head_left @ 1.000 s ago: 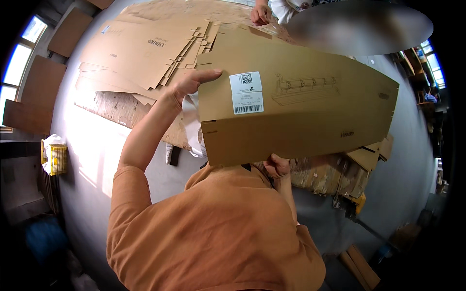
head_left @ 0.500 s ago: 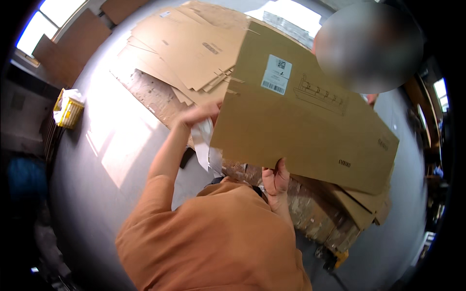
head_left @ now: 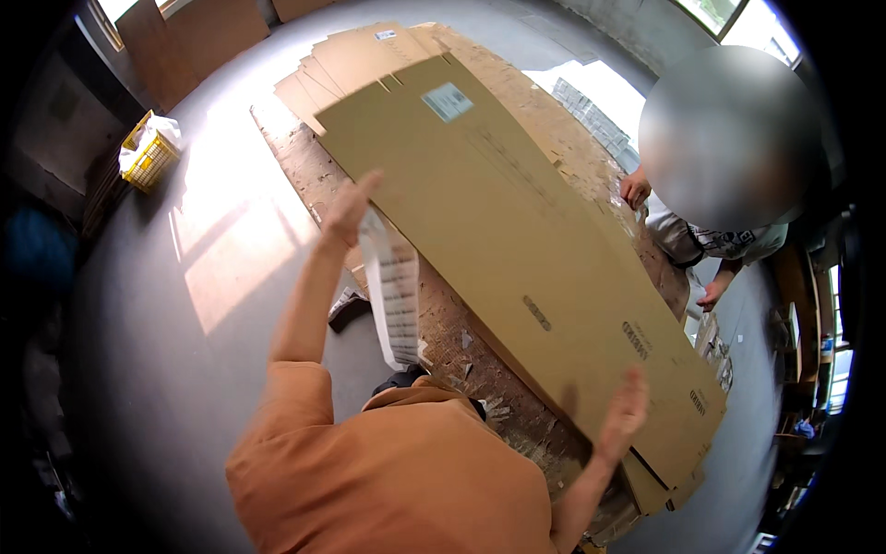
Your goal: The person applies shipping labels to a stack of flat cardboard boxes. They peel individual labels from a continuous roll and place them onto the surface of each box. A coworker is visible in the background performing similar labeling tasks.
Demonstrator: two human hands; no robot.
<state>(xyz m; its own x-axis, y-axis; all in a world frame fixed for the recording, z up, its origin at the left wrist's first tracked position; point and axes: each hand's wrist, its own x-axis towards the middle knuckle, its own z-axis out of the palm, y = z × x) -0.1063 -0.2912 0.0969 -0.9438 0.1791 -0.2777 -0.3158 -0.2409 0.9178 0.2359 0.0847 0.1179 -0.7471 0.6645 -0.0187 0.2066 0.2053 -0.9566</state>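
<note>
A long flat brown cardboard carton [head_left: 480, 212] with a white label [head_left: 448, 102] lies slantwise over other cardboard on the worktable. My left hand [head_left: 349, 212] is at its near left edge, fingers pointing up and slightly blurred. From that hand hangs a white strip with rows of print [head_left: 395, 295], its upper end at the palm. Over the near right part of the carton is my right hand [head_left: 626, 411], blurred, its fingers stretched out and holding nothing; a shadow falls on the cardboard beside it.
More flat cardboard [head_left: 346, 51] lies at the far left of the worn wooden table [head_left: 286, 162]. Across the table a co-worker's hand [head_left: 635, 189] is near its edge, by a pale stack [head_left: 591, 115]. A yellow basket [head_left: 149, 166] with white material stands on the floor at left.
The carton, earlier tilted up in my hands, now lies flat over the cardboard. My right hand has let go of its near edge and moved right. The white strip swings below my left hand.
</note>
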